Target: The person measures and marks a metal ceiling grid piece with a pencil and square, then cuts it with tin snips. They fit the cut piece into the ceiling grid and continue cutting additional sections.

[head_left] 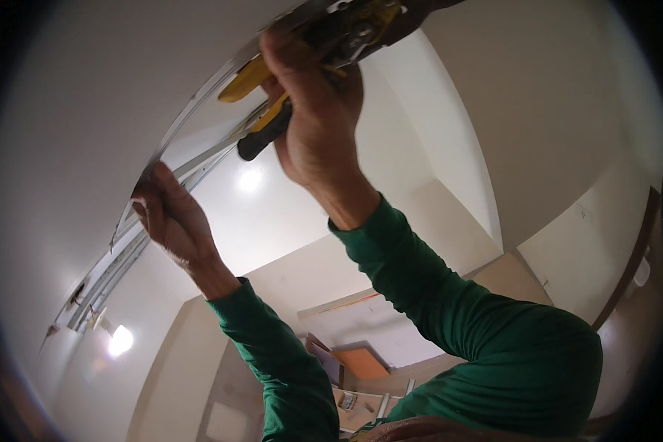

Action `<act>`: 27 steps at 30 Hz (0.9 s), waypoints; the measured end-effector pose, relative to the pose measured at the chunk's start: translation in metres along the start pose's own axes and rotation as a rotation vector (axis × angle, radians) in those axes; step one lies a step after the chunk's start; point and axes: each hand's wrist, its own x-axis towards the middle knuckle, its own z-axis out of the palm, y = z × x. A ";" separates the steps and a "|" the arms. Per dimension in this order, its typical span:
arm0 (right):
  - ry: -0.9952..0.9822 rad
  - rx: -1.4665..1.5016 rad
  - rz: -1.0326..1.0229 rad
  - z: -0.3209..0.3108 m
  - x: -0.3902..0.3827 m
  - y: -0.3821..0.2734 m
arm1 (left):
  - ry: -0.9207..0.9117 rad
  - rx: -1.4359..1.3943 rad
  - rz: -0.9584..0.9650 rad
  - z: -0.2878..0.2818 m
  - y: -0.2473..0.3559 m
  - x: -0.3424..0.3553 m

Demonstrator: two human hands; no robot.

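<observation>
Above me, my right hand point(319, 125) is wrapped around the yellow-and-black handles of a pair of snips point(254, 79). The handles stand apart, and the metal head of the snips reaches up to the top of the view, where it is dark and hard to make out. Lower and to the left, my left hand point(175, 219) pinches the edge of a thin metal strip point(191, 108) that runs along the ceiling opening. Its fingertips are partly hidden behind the strip. Both arms are raised, in green sleeves.
Metal rails point(118, 267) run inside the ceiling opening beside my left hand. A lit bulb point(121, 340) hangs at the left, and another light point(250, 179) glows beyond my hands. Far below are an orange panel point(362, 361) and a table point(361, 415) with small items.
</observation>
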 end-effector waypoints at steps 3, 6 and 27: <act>0.108 -0.589 -0.404 0.006 0.004 0.015 | -0.059 -0.007 -0.020 -0.026 0.008 0.002; -0.116 -0.206 -0.081 -0.022 0.004 -0.006 | 0.012 0.098 0.049 -0.008 -0.007 -0.006; -0.210 -0.074 -0.466 -0.003 0.001 0.037 | 0.417 0.834 -0.037 -0.025 0.101 -0.060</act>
